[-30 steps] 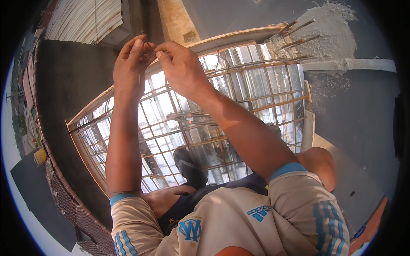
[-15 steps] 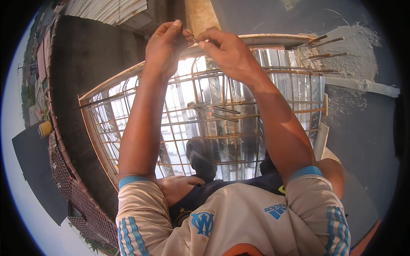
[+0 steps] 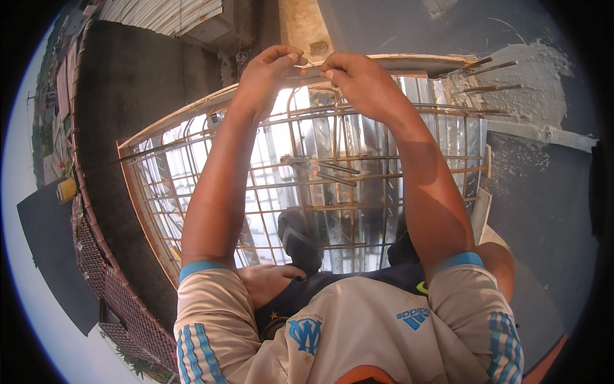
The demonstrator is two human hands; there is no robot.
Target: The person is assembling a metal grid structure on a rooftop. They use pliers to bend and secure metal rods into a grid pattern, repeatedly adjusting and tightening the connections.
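Note:
Both my hands are raised at the far edge of the formwork, fingertips pinched and facing each other across a small gap. My left hand (image 3: 271, 72) is closed with thumb and forefinger together. My right hand (image 3: 355, 78) is closed the same way. Between them runs what looks like a thin wire, faint and partly hidden by the fingers. Under my arms lies a grid of rusty reinforcing bars (image 3: 345, 207) over shiny corrugated metal sheeting (image 3: 465, 137). A pair of pincers (image 3: 337, 169) rests on the bars, handles pointing right.
A wooden formwork board (image 3: 144, 221) borders the grid on the left. Bar ends (image 3: 492, 88) stick out by rough mortar (image 3: 531, 70) at the far right. My dark boot (image 3: 299, 246) stands on the grid. Beyond the left wall are tiled roofs (image 3: 131, 301), lower down.
Both hands have shifted right and slightly down, and the gap between their fingertips has widened. The pincers lie where they were.

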